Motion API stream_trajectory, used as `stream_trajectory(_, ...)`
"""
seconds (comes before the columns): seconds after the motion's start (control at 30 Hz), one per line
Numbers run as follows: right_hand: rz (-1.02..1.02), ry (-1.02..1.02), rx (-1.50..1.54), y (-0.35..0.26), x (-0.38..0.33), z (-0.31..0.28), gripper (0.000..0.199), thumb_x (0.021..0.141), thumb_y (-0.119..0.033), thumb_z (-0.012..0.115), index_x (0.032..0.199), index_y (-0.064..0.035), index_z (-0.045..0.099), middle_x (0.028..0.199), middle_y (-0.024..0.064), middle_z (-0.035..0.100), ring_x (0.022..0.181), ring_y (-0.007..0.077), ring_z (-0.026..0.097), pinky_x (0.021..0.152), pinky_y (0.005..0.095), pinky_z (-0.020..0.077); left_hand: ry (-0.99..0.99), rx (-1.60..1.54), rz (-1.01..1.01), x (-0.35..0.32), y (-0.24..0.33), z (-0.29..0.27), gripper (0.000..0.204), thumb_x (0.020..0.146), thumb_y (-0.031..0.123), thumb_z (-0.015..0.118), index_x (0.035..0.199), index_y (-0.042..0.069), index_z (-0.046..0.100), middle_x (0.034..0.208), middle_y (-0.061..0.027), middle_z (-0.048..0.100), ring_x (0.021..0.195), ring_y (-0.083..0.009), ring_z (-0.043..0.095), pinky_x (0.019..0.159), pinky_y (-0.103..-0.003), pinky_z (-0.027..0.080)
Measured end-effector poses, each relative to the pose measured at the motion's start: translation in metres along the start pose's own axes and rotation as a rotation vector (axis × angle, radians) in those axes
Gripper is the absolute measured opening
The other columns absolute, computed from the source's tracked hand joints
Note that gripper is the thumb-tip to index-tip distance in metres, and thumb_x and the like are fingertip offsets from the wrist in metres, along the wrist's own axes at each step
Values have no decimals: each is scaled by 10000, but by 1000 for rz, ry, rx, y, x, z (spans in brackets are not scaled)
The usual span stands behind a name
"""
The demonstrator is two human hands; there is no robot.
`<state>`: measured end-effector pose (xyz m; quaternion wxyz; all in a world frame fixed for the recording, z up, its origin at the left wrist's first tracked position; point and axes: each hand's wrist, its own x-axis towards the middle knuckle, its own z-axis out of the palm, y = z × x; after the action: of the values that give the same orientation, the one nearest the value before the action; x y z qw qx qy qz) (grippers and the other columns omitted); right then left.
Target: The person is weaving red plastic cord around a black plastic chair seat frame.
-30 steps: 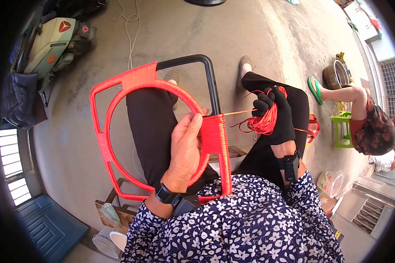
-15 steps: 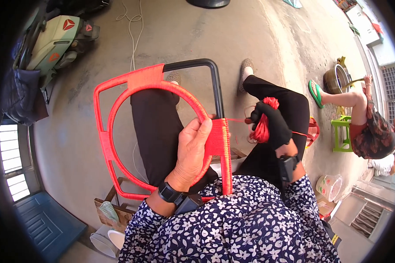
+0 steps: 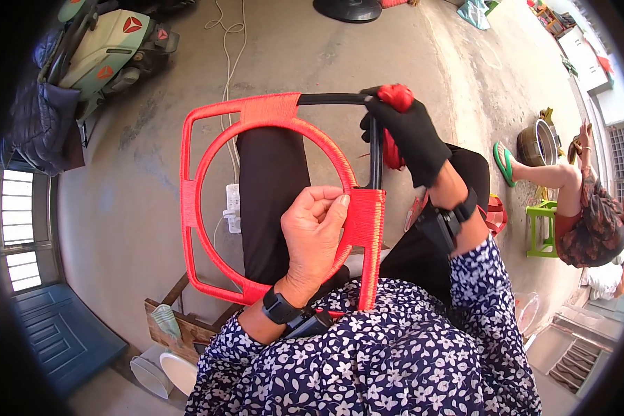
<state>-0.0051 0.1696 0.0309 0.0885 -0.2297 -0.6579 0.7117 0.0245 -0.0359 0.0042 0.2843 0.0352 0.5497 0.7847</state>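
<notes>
A square frame (image 3: 269, 109) with a round ring inside lies across my lap, most of it wrapped tightly in red cord. Its far right corner shows bare black tube (image 3: 329, 99). My left hand (image 3: 315, 225) pinches the ring where it meets the wrapped right panel (image 3: 365, 218). The right hand (image 3: 412, 135), in a black fingerless glove, is closed round a bundle of red cord (image 3: 395, 97) beside the bare corner. The glove hides much of the bundle. Whether these fingers touch the tube, I cannot tell.
A scooter (image 3: 107, 52) stands at the far left. A power strip (image 3: 233, 208) and its cable lie on the floor by my leg. At the right, a person sits near a green stool (image 3: 542, 229) and a metal pot (image 3: 537, 144). A wooden stool (image 3: 173, 326) is at lower left.
My right hand has moved away and up with the cord bundle, from beside the right panel to the bare far corner. The left hand still pinches the frame. The view has shifted slightly.
</notes>
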Motion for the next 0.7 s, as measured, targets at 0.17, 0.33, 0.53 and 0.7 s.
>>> stream_trajectory(0.17,23,-13,-141,-2,8,8,237,879,-207,663,1007,-7,657,677,49,630,587,114,585,544,263,461,8,67,54,2,-3,-2,88,924,-9,584,1008,-14,558,897,-66,671,760,-69,622,649,-205,502)
stream_trajectory(0.33,-19,36,-90,8,5,11,211,883,-193,655,999,-16,667,643,38,616,561,99,561,514,257,430,-37,166,112,8,-3,-7,86,900,-28,595,966,-2,546,834,-25,631,715,-42,583,613,-184,462)
stream_trajectory(0.53,38,82,-64,11,4,11,207,889,-184,641,1018,-25,673,628,30,604,545,94,548,507,253,423,-102,237,122,15,-5,-10,77,891,-33,580,934,4,528,789,-6,611,695,-35,566,600,-181,447)
stream_trajectory(0.7,25,95,-46,13,1,12,211,886,-180,641,1021,-21,671,635,25,600,549,99,553,508,256,423,-15,217,120,13,-12,-11,62,930,-7,566,990,-22,566,843,-63,675,740,-80,638,658,-229,540)
